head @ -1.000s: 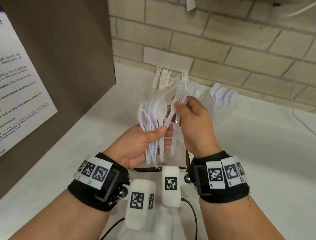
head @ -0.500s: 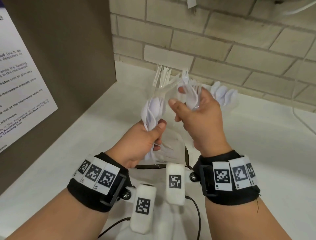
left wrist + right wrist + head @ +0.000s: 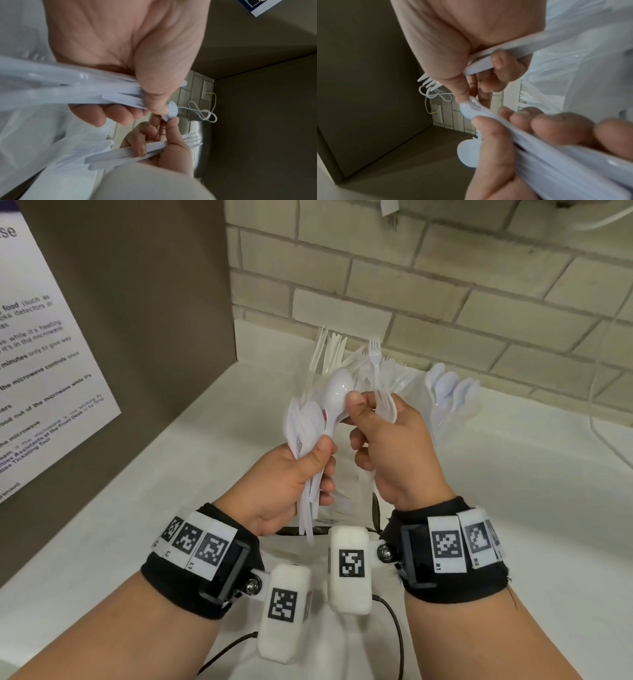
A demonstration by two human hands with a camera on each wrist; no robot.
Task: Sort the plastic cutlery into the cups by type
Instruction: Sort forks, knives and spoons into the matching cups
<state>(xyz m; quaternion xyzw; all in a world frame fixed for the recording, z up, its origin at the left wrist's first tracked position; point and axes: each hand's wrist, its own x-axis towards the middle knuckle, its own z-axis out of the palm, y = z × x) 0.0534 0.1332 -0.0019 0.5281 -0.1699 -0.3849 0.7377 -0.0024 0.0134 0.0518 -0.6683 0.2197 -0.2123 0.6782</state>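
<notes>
My left hand [image 3: 320,465] grips a bundle of white plastic spoons [image 3: 305,426] by the handles, bowls up. My right hand [image 3: 359,414] holds a few white forks [image 3: 385,402] under its curled fingers, and its thumb and forefinger pinch the bowl of one spoon [image 3: 337,393] that sticks out of the bundle. The right wrist view shows that pinch on the spoon bowl [image 3: 468,108], with the fork handles [image 3: 489,60] across the palm. At the back stand three clear cups: knives [image 3: 329,350], forks [image 3: 394,369], spoons [image 3: 448,392].
A brown panel with a white notice [image 3: 44,354] walls off the left. A brick wall [image 3: 445,285] runs behind the cups. A white cable [image 3: 603,419] hangs at the right. A crumpled clear bag [image 3: 339,501] lies on the white counter [image 3: 513,491] under my hands.
My right hand drew a fork out of the bundle, lifted it clear, then came back and now pinches a spoon bowl. The left hand rose slightly with the bundle.
</notes>
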